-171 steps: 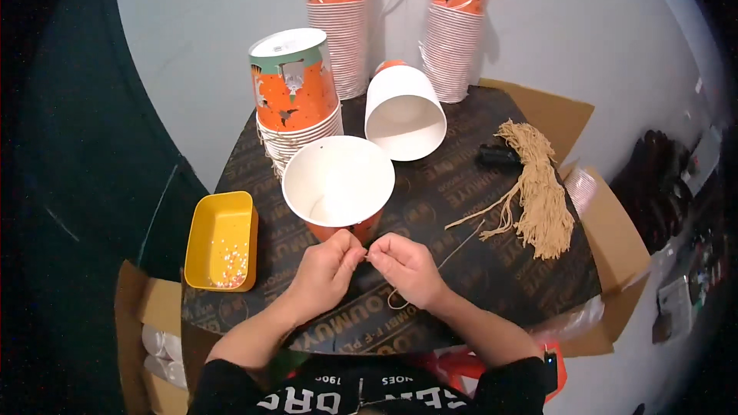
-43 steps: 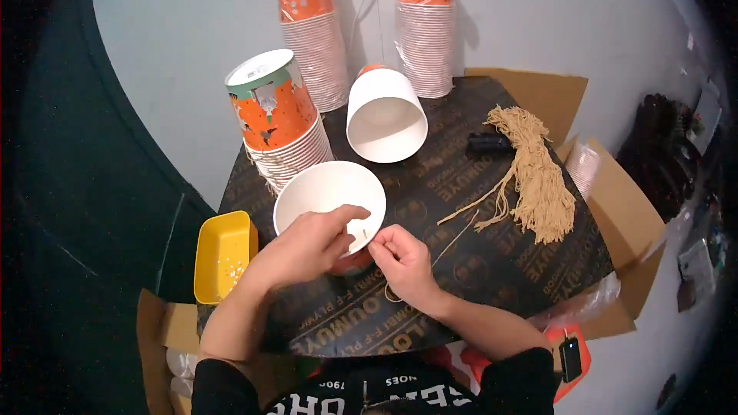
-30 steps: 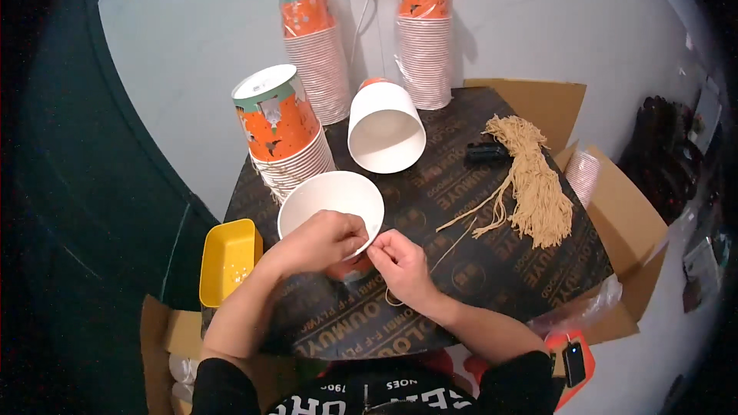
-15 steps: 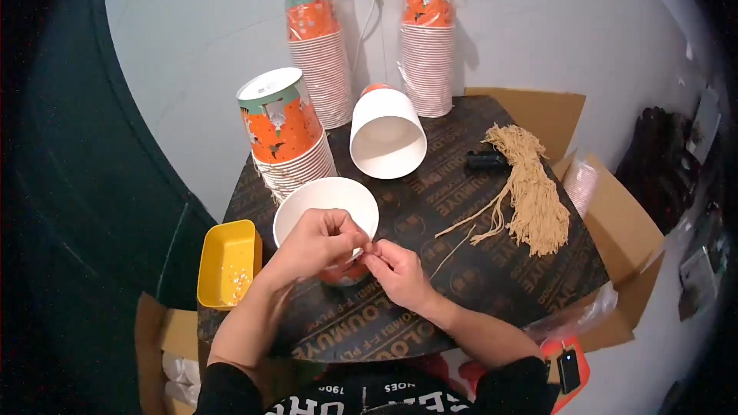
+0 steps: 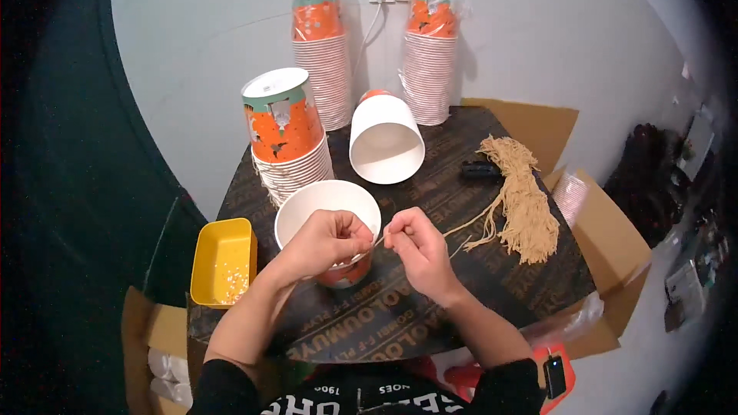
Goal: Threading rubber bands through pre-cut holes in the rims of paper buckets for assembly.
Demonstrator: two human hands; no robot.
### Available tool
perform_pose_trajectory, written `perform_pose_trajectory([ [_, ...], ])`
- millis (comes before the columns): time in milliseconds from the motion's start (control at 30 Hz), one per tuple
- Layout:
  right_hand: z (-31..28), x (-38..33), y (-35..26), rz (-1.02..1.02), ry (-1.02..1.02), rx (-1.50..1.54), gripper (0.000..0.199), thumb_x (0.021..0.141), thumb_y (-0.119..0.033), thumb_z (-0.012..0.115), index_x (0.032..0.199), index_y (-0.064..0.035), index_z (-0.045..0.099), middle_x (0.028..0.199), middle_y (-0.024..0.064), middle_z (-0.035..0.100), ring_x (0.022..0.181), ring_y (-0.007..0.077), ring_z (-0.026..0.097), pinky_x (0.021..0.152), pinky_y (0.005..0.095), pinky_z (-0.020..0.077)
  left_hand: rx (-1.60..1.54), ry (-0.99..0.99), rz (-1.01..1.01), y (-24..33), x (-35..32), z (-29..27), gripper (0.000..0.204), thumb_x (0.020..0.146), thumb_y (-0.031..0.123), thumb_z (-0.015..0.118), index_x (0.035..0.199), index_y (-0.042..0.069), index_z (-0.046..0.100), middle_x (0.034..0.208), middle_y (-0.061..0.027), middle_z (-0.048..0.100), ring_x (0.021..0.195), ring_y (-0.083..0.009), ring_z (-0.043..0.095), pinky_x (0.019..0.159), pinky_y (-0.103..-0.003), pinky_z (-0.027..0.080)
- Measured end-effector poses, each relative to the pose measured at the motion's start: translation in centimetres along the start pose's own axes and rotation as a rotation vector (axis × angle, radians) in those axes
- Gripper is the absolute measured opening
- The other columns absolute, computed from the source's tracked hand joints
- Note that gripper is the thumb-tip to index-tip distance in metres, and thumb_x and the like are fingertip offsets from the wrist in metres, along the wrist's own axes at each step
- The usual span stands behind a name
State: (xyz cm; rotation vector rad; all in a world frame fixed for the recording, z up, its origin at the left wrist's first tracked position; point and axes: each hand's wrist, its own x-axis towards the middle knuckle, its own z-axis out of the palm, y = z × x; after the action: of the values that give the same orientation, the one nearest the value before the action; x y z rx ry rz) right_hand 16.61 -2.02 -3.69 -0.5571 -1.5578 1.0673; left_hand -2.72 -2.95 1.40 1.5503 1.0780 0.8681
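An upright orange paper bucket with a white inside (image 5: 315, 204) stands on the dark table in front of me. My left hand (image 5: 327, 240) rests over its near rim, fingers pinched at the rim. My right hand (image 5: 415, 250) is just right of the bucket, pinching a thin tan string (image 5: 469, 225) that trails right toward a bundle of tan strings (image 5: 523, 200). The two hands almost touch at the bucket's right rim.
A second bucket (image 5: 387, 142) lies on its side behind. An upside-down stack of buckets (image 5: 288, 138) stands at left, two wrapped stacks (image 5: 323, 61) (image 5: 430, 58) against the wall. A yellow tray (image 5: 223, 261) with small pieces sits at left. Open cardboard boxes (image 5: 607, 238) lie at right.
My left hand went from beside the bucket to over its near rim. My right hand kept pinching the string close to the rim. The view tilted slightly.
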Motion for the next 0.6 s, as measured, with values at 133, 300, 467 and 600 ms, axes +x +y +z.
perform_pose_trajectory([
  [133, -0.4, 1.4, -0.5, -0.058, -0.165, -0.131, 0.015, 0.086, 0.007, 0.043, 0.087, -0.0005, 0.056, 0.080, 0.0040, 0.056, 0.076, 0.0104, 0.053, 0.067, 0.0265, 0.0448, -0.010, -0.016, 0.019, 0.2, 0.0, 0.0, 0.007, 0.085, 0.005, 0.068, 0.085, 0.000, 0.065, 0.071, -0.0004, 0.062, 0.066, -0.0063, 0.057, 0.059, -0.022, 0.046],
  [300, -0.6, 3.1, -0.8, -0.195, -0.281, -0.201, 0.014, 0.081, 0.010, 0.047, 0.084, 0.0015, 0.058, 0.088, 0.0061, 0.058, 0.073, 0.0107, 0.052, 0.066, 0.0234, 0.0418, 0.133, -0.001, -0.002, -0.4, 0.6, -0.5, 0.006, 0.084, 0.004, 0.066, 0.080, 0.000, 0.063, 0.069, -0.0004, 0.061, 0.061, -0.0058, 0.054, 0.052, -0.023, 0.043],
  [467, -1.0, 5.1, 0.4, -0.351, -0.178, -0.509, 0.017, 0.079, 0.010, 0.055, 0.092, 0.0009, 0.062, 0.090, 0.0078, 0.059, 0.065, 0.0126, 0.051, 0.058, 0.0250, 0.0406, 0.013, -0.009, 0.054, -0.8, 2.9, -2.4, 0.008, 0.084, 0.002, 0.063, 0.076, -0.001, 0.061, 0.065, -0.0037, 0.059, 0.055, -0.0086, 0.053, 0.047, -0.024, 0.040],
  [600, -1.1, 6.1, 1.4, -0.379, -0.169, -0.549, 0.018, 0.081, 0.007, 0.056, 0.098, 0.0010, 0.062, 0.095, 0.0089, 0.059, 0.067, 0.0131, 0.052, 0.061, 0.0256, 0.0424, -0.164, -0.079, 0.036, -1.8, 4.5, -3.4, 0.007, 0.083, 0.000, 0.063, 0.077, -0.002, 0.061, 0.066, -0.0046, 0.060, 0.054, -0.0095, 0.052, 0.047, -0.023, 0.041],
])
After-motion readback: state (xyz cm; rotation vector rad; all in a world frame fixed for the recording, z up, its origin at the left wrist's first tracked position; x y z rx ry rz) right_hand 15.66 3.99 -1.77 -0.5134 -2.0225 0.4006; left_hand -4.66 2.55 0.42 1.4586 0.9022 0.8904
